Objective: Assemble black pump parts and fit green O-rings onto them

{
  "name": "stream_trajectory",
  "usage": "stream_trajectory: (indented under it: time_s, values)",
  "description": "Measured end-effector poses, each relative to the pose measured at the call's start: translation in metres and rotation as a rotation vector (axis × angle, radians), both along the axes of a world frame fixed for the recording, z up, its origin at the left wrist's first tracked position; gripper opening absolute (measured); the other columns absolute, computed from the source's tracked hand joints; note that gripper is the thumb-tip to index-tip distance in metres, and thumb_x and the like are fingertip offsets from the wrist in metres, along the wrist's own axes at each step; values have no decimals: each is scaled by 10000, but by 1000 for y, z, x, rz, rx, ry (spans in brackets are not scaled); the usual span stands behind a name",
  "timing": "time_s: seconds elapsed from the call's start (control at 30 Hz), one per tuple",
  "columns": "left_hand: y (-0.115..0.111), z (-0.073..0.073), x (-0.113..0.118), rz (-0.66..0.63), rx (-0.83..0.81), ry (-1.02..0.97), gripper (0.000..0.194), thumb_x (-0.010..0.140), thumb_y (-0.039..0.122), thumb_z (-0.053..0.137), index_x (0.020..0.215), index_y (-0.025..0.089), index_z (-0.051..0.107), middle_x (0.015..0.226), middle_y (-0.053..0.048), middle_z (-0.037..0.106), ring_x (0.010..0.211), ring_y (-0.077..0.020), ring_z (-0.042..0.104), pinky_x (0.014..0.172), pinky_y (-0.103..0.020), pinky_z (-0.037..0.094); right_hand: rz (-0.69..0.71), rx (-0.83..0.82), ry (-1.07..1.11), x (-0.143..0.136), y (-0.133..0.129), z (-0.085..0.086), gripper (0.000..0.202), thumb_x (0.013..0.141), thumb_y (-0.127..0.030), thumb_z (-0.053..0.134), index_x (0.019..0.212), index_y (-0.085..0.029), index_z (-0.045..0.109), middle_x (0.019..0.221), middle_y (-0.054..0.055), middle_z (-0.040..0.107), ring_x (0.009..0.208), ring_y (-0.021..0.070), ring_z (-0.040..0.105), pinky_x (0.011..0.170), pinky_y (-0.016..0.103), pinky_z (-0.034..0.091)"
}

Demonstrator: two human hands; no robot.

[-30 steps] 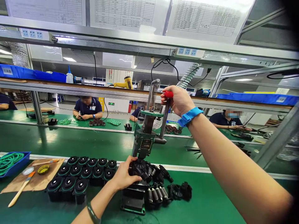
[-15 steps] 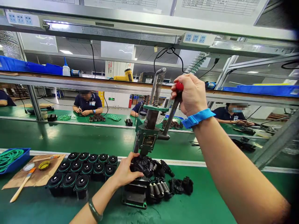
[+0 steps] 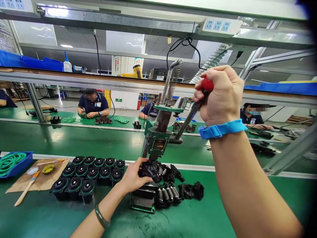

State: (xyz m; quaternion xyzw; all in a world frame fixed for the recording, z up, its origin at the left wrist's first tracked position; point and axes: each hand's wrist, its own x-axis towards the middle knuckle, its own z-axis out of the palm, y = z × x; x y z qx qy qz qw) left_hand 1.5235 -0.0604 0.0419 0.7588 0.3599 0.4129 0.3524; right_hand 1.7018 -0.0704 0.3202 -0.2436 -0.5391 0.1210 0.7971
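My right hand (image 3: pixel 221 94) is wrapped round the red knob (image 3: pixel 207 84) on the lever of a green hand press (image 3: pixel 159 138). Under the ram, my left hand (image 3: pixel 136 175) grips a black round part (image 3: pixel 150 170) between thumb and fingers, above the press base (image 3: pixel 142 201). Right beside the base lie several silver cylinders (image 3: pixel 168 195) in black pieces, and more black parts (image 3: pixel 189 191) are further right. A blue band circles my right wrist, and a dark bangle my left.
Rows of black housings with green rings (image 3: pixel 81 172) stand at left. Beyond them are a brush (image 3: pixel 27 188) on brown cardboard (image 3: pixel 18 186) and a blue tray (image 3: pixel 29 162) of green rings. Several people sit across the bench. A shelf (image 3: pixel 119 80) spans behind the press.
The lever and my right hand have moved right and slightly toward me. My left hand stays on the black part under the press. The view has shifted a little.
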Motion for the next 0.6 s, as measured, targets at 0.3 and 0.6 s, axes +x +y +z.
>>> stream_trajectory:
  time_s: [0.3, 0.6]
  values:
    - [3, -4, 1, -22, 44, -15, 617, 651, 160, 778, 1213, 222, 532, 1119, -39, 690, 956, -220, 651, 852, -317, 512, -22, -89, 48, -2, 20, 6, 133, 721, -140, 493, 612, -216, 506, 478, -58, 475, 326, 56, 333, 355, 238, 171]
    - [-1, -1, 3, 11, 60, 2, 599, 641, 176, 794, 1182, 205, 537, 1169, -70, 676, 1017, -252, 645, 921, -356, 491, -30, -33, 129, -7, 19, 4, 167, 767, -165, 491, 610, -218, 486, 480, -52, 466, 334, 60, 285, 374, 257, 105]
